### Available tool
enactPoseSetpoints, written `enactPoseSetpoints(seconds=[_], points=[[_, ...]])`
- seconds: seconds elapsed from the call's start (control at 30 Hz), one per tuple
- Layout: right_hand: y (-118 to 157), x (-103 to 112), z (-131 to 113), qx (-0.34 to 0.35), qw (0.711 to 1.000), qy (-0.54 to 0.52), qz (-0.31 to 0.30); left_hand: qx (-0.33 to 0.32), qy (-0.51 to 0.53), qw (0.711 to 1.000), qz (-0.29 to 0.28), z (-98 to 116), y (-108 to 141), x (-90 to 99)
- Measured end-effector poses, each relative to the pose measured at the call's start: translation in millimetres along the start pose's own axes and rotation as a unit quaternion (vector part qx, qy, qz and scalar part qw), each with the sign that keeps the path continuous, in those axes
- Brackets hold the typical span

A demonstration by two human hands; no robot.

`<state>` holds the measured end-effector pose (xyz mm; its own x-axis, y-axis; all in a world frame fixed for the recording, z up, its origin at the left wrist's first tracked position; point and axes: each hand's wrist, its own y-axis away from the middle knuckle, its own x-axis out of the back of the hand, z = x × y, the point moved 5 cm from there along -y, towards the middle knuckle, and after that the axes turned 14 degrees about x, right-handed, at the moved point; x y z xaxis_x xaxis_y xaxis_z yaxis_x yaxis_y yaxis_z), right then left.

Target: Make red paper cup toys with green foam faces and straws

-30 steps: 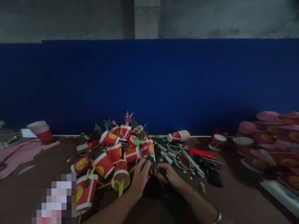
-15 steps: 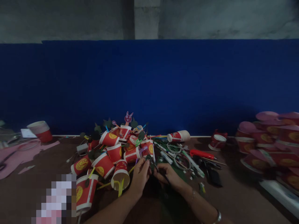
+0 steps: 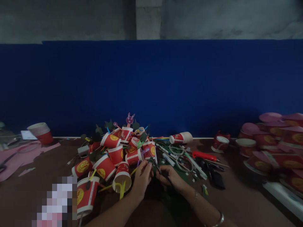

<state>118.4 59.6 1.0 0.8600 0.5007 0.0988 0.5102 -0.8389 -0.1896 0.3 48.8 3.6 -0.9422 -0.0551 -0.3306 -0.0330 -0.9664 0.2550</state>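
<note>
My left hand (image 3: 143,172) is closed in a pinch on a small piece of dark green paper (image 3: 150,161). Just right of it, my right hand (image 3: 169,176) is wrapped round a pair of scissors (image 3: 158,169), the blades pointing up and left toward the paper. How far apart the blades are is too dark to make out. Left of and behind my hands lies a heap of red paper cups (image 3: 115,155), several with straws and dark cut-out shapes. A paper rabbit head (image 3: 129,119) stands up from one cup.
Right of my hands lie pens (image 3: 168,160), coiled clear tubing (image 3: 186,164), a red-handled tool (image 3: 204,155) and a dark object (image 3: 216,179). Cups with pink discs (image 3: 270,138) are piled at far right. Pink paper (image 3: 26,156) and stacked cups (image 3: 42,134) lie at left. A blue partition (image 3: 151,85) stands behind.
The scissors have shifted slightly against the green paper, while both hands stay in almost the same place. At far right, the pale rim of one red cup shows more clearly.
</note>
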Motion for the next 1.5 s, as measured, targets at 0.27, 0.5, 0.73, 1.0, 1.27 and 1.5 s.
enactPoseSetpoints(seconds=[0.27, 0.5, 0.73, 1.0, 1.27, 1.5], points=[[-1.2, 0.3, 4.0, 0.006, 1.000, -0.001, -0.001, -0.005, 0.000, 1.000, 0.017, -0.1, -0.6, 3.5], [0.4, -1.1, -0.2, 0.006, 1.000, -0.014, -0.009, 0.001, -0.018, 1.000, -0.002, 1.8, 2.5, -0.3], [-0.2, 0.9, 4.3, 0.001, 1.000, -0.015, -0.015, 0.009, -0.019, 1.000, 0.000, -0.9, -0.4, 1.1], [-0.6, 0.7, 2.4, -0.002, 1.000, -0.014, -0.011, 0.004, -0.008, 1.000, 0.020, -0.4, -0.4, 2.9], [0.0, 0.3, 1.1, 0.003, 1.000, -0.020, -0.016, 0.001, -0.001, 1.000, 0.018, 0.4, 0.4, 3.3], [1.1, 1.5, 5.8, -0.001, 1.000, -0.004, -0.025, 0.010, -0.018, 1.000, 0.010, 0.0, 0.5, 2.5]])
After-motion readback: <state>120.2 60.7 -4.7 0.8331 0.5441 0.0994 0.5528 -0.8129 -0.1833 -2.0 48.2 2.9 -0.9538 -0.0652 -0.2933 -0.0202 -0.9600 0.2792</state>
